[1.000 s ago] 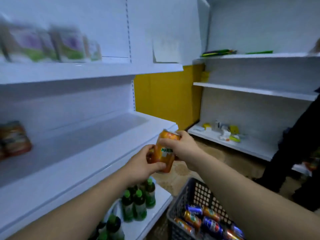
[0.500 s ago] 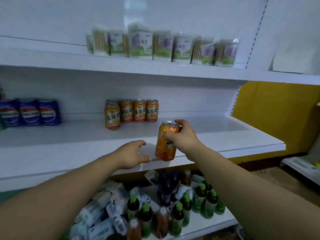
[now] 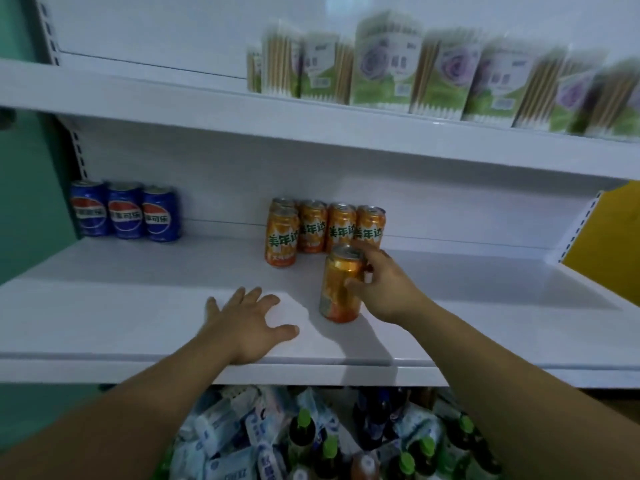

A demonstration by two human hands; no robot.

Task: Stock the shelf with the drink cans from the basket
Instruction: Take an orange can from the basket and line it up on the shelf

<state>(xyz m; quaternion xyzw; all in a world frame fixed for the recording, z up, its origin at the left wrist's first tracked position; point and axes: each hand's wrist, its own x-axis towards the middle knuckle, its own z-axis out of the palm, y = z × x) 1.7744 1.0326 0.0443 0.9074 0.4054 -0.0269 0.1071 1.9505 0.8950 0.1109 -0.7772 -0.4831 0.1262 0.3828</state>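
The can [image 3: 341, 284], orange with a silver top, stood upright on the shelf [image 3: 138, 306], about mid-depth and right of centre; its base seemed to meet the white surface, with a shadow running off toward 5 o'clock. The right hand [image 3: 384, 285] gripped it from 3 o'clock: the fingers were curled round the upper half, the thumb lay across the front, and one finger reached over the rim.

At 8 o'clock from the can, apart from it, the left hand [image 3: 247, 322] rested palm down on the shelf near its front edge. Its fingers were straight and spread wide, and it held nothing.

Just behind the can, from 11 to 12 o'clock, stood the orange cans [image 3: 325, 226]: a row against the back panel, with one more set in front of the row's left end. The held can stood near the right end of that row but did not touch it. Well off at 10 o'clock, three blue cans [image 3: 124, 213] stood side by side in the back left corner.

On the upper shelf [image 3: 173, 102], at 12 to 2 o'clock, a line of green and purple packets [image 3: 433, 71] showed blurred. Below the front edge, at 6 o'clock, green-capped bottles [image 3: 408, 455] and pale pouches [image 3: 225, 445] crowded together.
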